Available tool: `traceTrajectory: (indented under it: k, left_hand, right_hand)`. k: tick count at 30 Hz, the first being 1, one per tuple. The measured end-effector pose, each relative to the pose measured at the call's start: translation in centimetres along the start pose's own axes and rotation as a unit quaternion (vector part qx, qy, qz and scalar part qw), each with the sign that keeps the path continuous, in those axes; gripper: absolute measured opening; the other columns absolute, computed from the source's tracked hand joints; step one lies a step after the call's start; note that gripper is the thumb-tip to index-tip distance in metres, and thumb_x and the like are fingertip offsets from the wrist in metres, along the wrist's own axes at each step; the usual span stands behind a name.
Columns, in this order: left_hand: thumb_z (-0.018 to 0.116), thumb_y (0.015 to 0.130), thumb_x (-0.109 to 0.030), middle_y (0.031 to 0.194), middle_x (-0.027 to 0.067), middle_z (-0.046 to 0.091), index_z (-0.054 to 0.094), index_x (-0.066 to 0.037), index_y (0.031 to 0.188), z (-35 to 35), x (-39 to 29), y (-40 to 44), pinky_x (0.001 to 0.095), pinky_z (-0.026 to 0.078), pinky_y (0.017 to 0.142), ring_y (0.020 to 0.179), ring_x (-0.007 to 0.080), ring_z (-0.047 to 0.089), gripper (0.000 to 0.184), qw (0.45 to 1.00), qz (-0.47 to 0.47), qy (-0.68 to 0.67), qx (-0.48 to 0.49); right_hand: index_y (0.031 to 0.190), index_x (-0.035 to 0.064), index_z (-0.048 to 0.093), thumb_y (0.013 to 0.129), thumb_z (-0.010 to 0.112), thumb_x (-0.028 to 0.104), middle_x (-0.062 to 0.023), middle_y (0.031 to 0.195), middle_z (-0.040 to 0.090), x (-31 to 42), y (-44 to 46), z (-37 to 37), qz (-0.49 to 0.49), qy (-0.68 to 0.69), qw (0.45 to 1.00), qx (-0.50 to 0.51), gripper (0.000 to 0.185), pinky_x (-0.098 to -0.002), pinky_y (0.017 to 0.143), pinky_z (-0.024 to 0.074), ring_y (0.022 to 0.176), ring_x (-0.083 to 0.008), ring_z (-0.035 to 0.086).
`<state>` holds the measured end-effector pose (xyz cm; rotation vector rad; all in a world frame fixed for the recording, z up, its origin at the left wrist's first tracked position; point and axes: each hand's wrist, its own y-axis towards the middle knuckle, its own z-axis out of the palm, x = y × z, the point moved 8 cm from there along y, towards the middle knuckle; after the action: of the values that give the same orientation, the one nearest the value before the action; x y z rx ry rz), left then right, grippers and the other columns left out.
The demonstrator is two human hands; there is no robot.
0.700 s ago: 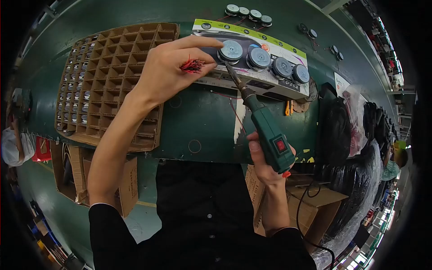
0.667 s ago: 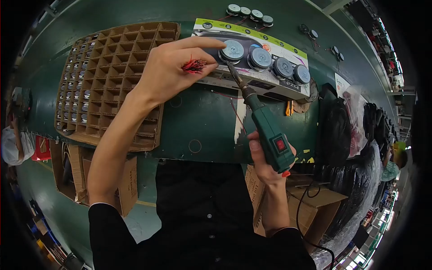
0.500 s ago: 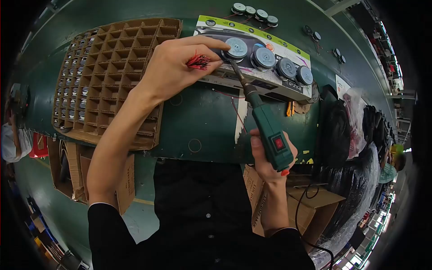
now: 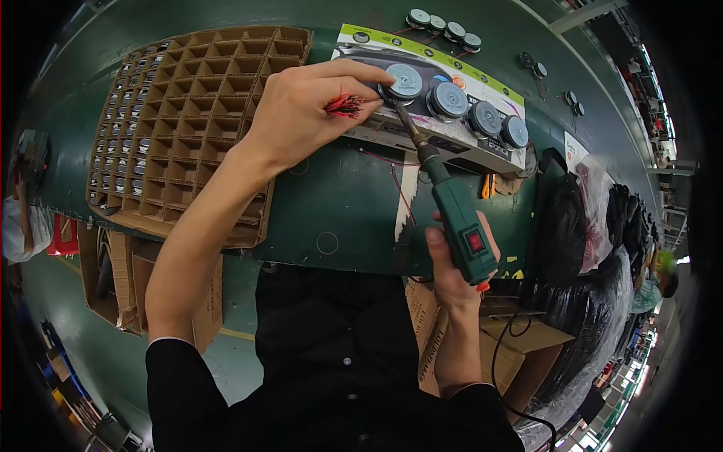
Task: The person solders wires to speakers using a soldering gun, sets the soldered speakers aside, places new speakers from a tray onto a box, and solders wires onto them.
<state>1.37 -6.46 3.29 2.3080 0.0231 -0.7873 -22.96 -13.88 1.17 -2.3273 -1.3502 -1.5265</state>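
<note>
The leftmost speaker [image 4: 404, 79] lies flat, its grey disc upward, on the left end of the printed box [image 4: 429, 53]. At that same end of the box, the left hand [image 4: 307, 109] is closed around a bundle of red and black wires [image 4: 344, 103], its thumb and forefinger narrowed to the speaker's left edge; whether they also pinch a single wire there is too small to tell. The right hand [image 4: 454, 280], on the near side of the box, grips a green soldering iron [image 4: 459, 218] with a red switch, its tip slanting up to the near edge of the same speaker; I cannot tell whether the metal touches. Three other speakers [image 4: 483, 118] sit along the box to the right of the first. On the table [image 4: 354, 211], just in front of the box, are a thin red wire [image 4: 403, 192] and a pale strip [image 4: 407, 181], with an orange-handled tool [image 4: 488, 186] near the box's right end. Left of the box stands a divided cardboard tray [image 4: 254, 239], speakers filling its leftmost columns. Behind the box, a row of four speakers [image 4: 437, 24] rests on the table, and black bags [image 4: 561, 218] are heaped to the box's right.
</note>
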Motion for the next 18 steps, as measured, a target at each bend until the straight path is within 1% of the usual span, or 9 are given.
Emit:
traceTrajectory:
  k: [2,5,6,8,11,14,15,17,18]
  left_hand:
    - [0.077,0.085,-0.003,0.112,0.0085,0.074,0.074,-0.002,0.093,0.0,-0.1,0.1,0.0308,0.06,0.079,0.097,0.022,0.073,0.009,1.0,0.008,0.003,0.008]
    - [0.077,0.084,-0.003,0.112,0.0086,0.074,0.074,-0.002,0.094,0.0,0.1,0.0,0.0307,0.06,0.08,0.098,0.0222,0.073,0.01,1.0,0.009,-0.007,0.005]
    - [0.077,0.084,-0.003,0.112,0.0086,0.074,0.074,-0.002,0.094,0.0,0.1,0.1,0.0307,0.06,0.08,0.098,0.0222,0.073,0.01,1.0,0.009,-0.006,0.005]
    - [0.077,0.084,-0.003,0.112,0.0085,0.074,0.074,-0.002,0.094,0.1,0.0,0.0,0.0309,0.06,0.079,0.097,0.022,0.073,0.01,1.0,0.007,0.007,-0.002]
    - [0.077,0.084,-0.003,0.112,0.0084,0.074,0.075,-0.003,0.094,0.1,-0.1,0.0,0.0304,0.06,0.078,0.095,0.0214,0.073,0.01,1.0,0.0,0.007,-0.01]
    - [0.077,0.085,-0.003,0.112,0.0084,0.074,0.075,-0.003,0.094,0.3,0.0,-0.1,0.0296,0.059,0.077,0.093,0.0204,0.074,0.01,1.0,-0.009,0.006,-0.012]
    - [0.077,0.085,-0.003,0.112,0.0084,0.074,0.075,-0.003,0.094,0.3,0.0,-0.1,0.0296,0.059,0.077,0.093,0.0204,0.074,0.01,1.0,-0.009,0.006,-0.011]
    - [0.077,0.085,-0.003,0.112,0.0083,0.074,0.075,-0.003,0.094,0.1,-0.1,0.0,0.029,0.059,0.076,0.092,0.0195,0.073,0.01,1.0,0.0,0.003,-0.02]
    - [0.077,0.085,-0.003,0.112,0.0083,0.074,0.075,-0.003,0.094,0.1,-0.2,-0.1,0.029,0.059,0.076,0.092,0.0195,0.073,0.01,1.0,0.0,0.002,-0.019]
  right_hand:
    - [0.098,0.0025,0.067,0.083,0.084,0.013,-0.0076,0.089,0.067,-2.2,-1.2,0.1,0.134,0.064,0.989,-0.009,0.025,-0.0277,0.068,0.0511,0.074,-0.0175,0.065]
    - [0.096,0.0012,0.067,0.083,0.084,0.015,-0.0063,0.087,0.064,-3.7,-1.9,-0.1,0.167,0.057,0.984,0.0,0.025,-0.0285,0.067,0.0495,0.073,-0.0161,0.062]
    - [0.096,0.0012,0.067,0.083,0.084,0.015,-0.0063,0.087,0.064,-3.6,-1.8,0.0,0.167,0.058,0.984,0.0,0.025,-0.0285,0.067,0.0495,0.073,-0.0161,0.062]
    - [0.094,-0.0001,0.067,0.085,0.083,0.015,-0.0054,0.084,0.062,-3.0,-1.3,0.2,0.152,0.127,0.98,-0.01,0.023,-0.0288,0.065,0.0472,0.072,-0.0154,0.059]
    - [0.097,-0.0008,0.067,0.085,0.082,0.015,-0.0057,0.086,0.062,-2.7,-1.1,0.2,0.153,0.156,0.975,-0.033,0.024,-0.0284,0.066,0.0472,0.074,-0.0153,0.059]
    - [0.103,-0.0009,0.068,0.086,0.082,0.014,-0.0055,0.091,0.063,-3.2,-1.8,0.0,0.146,0.086,0.985,0.012,0.027,-0.0272,0.069,0.0493,0.077,-0.0148,0.061]
    - [0.103,-0.0009,0.068,0.086,0.082,0.014,-0.0055,0.091,0.063,-2.9,-1.9,-0.3,0.147,0.086,0.985,0.011,0.027,-0.0272,0.069,0.0493,0.077,-0.0148,0.061]
    - [0.108,-0.0004,0.066,0.087,0.081,0.012,-0.0059,0.095,0.063,-2.7,-2.1,-0.6,0.185,0.228,0.956,-0.01,0.028,-0.0273,0.068,0.0503,0.078,-0.0145,0.062]
    - [0.111,-0.0009,0.063,0.09,0.077,0.016,-0.0086,0.097,0.064,-2.3,-2.6,-0.8,0.173,0.29,0.94,-0.038,0.03,-0.028,0.062,0.0496,0.074,-0.0152,0.063]
